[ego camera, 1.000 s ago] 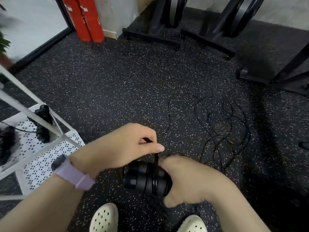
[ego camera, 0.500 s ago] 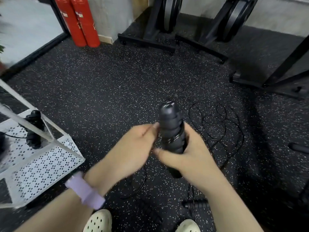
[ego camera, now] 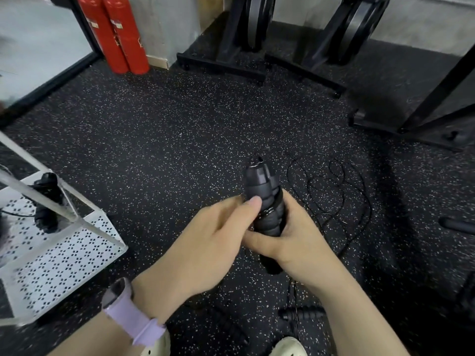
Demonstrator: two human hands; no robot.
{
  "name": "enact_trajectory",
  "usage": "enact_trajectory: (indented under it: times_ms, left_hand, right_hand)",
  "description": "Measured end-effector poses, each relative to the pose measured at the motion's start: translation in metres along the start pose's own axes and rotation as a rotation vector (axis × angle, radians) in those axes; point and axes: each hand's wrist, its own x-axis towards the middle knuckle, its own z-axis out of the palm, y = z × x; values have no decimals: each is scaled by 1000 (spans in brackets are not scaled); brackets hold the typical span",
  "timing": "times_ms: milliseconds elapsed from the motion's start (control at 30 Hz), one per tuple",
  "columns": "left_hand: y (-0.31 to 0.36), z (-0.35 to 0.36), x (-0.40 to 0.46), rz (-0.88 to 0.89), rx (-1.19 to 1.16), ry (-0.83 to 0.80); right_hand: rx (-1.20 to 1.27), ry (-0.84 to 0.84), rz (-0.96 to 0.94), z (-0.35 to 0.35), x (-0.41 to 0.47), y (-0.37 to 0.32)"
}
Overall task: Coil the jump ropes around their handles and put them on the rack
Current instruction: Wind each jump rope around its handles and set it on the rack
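**Hands securing coiled rope on paired handles**

Both hands grip the handles upright: right hand wrapped round them, left hand pinching the rope turns. Slackened thumb pressure would likely let the coil unwind. Loose rope lies beyond; the rack stands left. Extinguisher labels are unreadable.

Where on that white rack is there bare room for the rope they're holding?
The perforated shelf is bare at its near corner. Its far side holds a coiled rope. Floor to the right is crowded with loose rope.
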Motion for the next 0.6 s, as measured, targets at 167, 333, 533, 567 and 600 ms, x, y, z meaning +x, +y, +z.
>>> enact_trajectory:
  times_ms: [167,333,533,567,600]
  left_hand:
    - [-14,-4,8,3,263,21]
    - [-23,-9,13,9,154,64]
    - [-17,-16,11,41,-64,-49]
    - [-16,-17,11,43,-111,-70]
    - [-16,-18,12,52,-131,-88]
  right_hand:
    - [-386,69,19,14,2,9]
    - [-224,-20,70,12,5,7]
    - [146,-163,39,0,2,7]
    - [240,-200,50,0,2,7]
    - [329,-247,65,1,2,6]
